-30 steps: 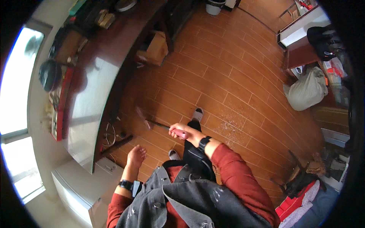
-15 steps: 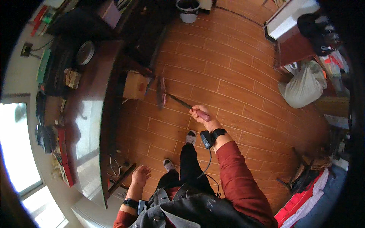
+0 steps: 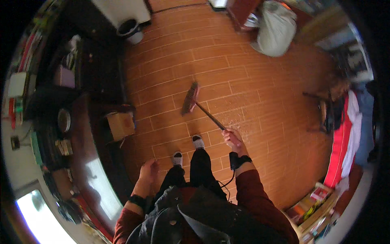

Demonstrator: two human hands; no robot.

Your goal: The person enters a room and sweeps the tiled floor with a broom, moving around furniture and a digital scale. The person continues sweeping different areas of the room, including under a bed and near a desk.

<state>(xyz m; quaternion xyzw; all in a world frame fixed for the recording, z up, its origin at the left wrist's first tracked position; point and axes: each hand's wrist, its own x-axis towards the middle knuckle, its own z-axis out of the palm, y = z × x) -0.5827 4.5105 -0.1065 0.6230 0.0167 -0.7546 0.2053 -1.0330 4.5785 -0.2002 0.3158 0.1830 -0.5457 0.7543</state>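
Note:
My right hand (image 3: 232, 138) is closed around the upper part of the dark handle of a broom (image 3: 209, 116). The handle runs away from me and to the left. At its far end is the pinkish-red broom head (image 3: 196, 100) with brownish bristles, over the tiled floor (image 3: 227, 87) ahead of my feet. Whether the bristles touch the tiles I cannot tell. My left hand (image 3: 149, 169) hangs empty beside my left leg, its fingers loosely bent and a little blurred. Both wrists wear dark bands, with a cable by the right one.
A dark table (image 3: 83, 134) runs along the left, with a cardboard box (image 3: 121, 125) beside it. At the far left stands a grey bin (image 3: 134, 34). A pale bulging bag (image 3: 277, 30) is at the far right, and a chair (image 3: 325, 112) with red cloth stands at the right.
My view has turned to the right. The broom head has moved away from the table side, out over the open floor, while my right hand keeps its hold. My feet are closer to level.

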